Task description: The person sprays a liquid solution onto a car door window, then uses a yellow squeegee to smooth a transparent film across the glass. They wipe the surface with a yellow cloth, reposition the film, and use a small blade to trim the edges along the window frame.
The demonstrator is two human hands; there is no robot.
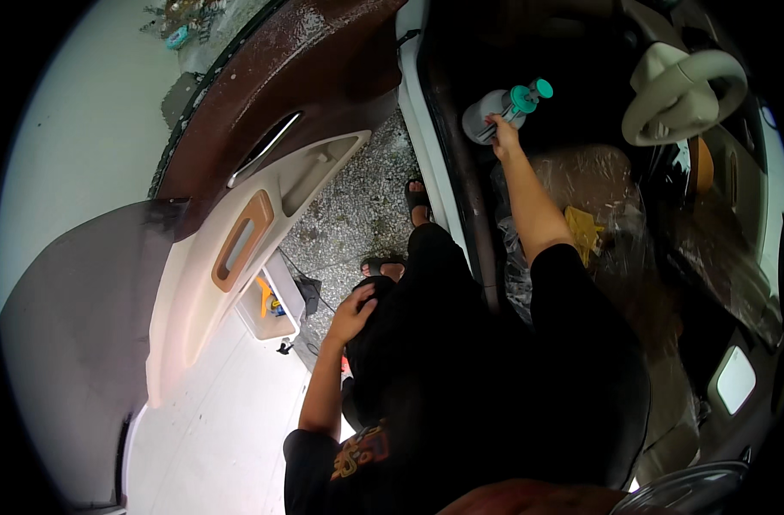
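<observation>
My right hand (505,136) grips a translucent white pump sprayer (479,117) with a teal top, held in the dark front of a car cabin at the right. My left hand (354,311) lies near my left knee on the black trousers, fingers slightly bent and apart, holding nothing. The open car door (246,223), brown outside with a beige inner panel, stands to the left of my legs. Below my right arm, a plastic-covered seat (611,197) bears a crumpled yellow item (581,230).
A beige steering wheel (726,90) is at the upper right. The door sill (440,184) runs beside my sandalled feet on a speckled floor (340,206). A white bin (284,322) with orange and yellow items sits partly under the door. A white wall (74,129) is at the left.
</observation>
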